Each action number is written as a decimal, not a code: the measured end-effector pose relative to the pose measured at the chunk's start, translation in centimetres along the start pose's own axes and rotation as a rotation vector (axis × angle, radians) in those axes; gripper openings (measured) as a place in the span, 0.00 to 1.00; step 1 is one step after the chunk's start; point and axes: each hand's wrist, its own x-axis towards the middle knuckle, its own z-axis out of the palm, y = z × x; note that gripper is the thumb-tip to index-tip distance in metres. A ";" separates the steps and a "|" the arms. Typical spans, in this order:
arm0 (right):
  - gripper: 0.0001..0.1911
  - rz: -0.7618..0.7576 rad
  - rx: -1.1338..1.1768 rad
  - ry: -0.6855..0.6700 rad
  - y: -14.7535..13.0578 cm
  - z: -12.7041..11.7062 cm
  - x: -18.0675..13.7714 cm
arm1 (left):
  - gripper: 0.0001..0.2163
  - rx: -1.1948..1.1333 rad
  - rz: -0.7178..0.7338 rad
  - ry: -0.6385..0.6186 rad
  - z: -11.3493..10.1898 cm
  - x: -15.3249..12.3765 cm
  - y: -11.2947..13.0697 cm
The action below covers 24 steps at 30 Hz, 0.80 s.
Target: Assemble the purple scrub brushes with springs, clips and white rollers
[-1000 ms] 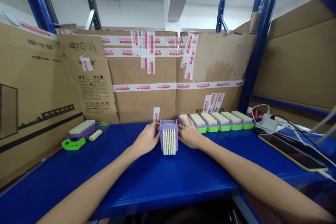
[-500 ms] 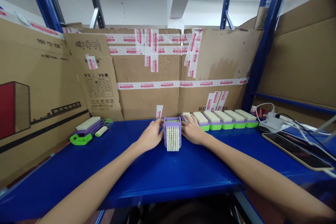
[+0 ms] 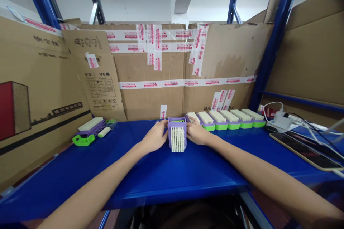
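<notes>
Grip is two-handed: the left hand (image 3: 155, 137) and the right hand (image 3: 197, 132) close on opposite sides of a purple brush block (image 3: 177, 139), near its upper end. Fingers are curled in with little opening; some tips are hidden behind the block, so how tightly they press I cannot tell. The block stands tilted at mid-desk, bristles facing the wearer, a bit of green showing inside its top. It looks light, with a stiff, smooth plastic shell that could slide under dry fingers; the pale bristles should give when pressed, so the side walls are the better hold.

Around it, largest first: cardboard panels (image 3: 150, 102) wall off the back of the blue desk (image 3: 172, 179), limiting reach away from the wearer. A row of upturned brushes (image 3: 230, 118) runs to the right; its nearest one (image 3: 193, 117) sits partly behind the right fingers and crowds that side most. Beyond the row's end lie a phone (image 3: 303, 151) and a white adapter (image 3: 280, 120) with tangled cables. Well to the left are another purple brush (image 3: 91, 127), a green plastic piece (image 3: 84, 140) and a small pale cylinder (image 3: 104, 132), all out of the way.
</notes>
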 end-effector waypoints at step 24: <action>0.21 0.189 -0.147 -0.063 -1.2 0.4 -0.4 | 0.19 -0.281 -0.155 0.156 -0.7 0.1 1.9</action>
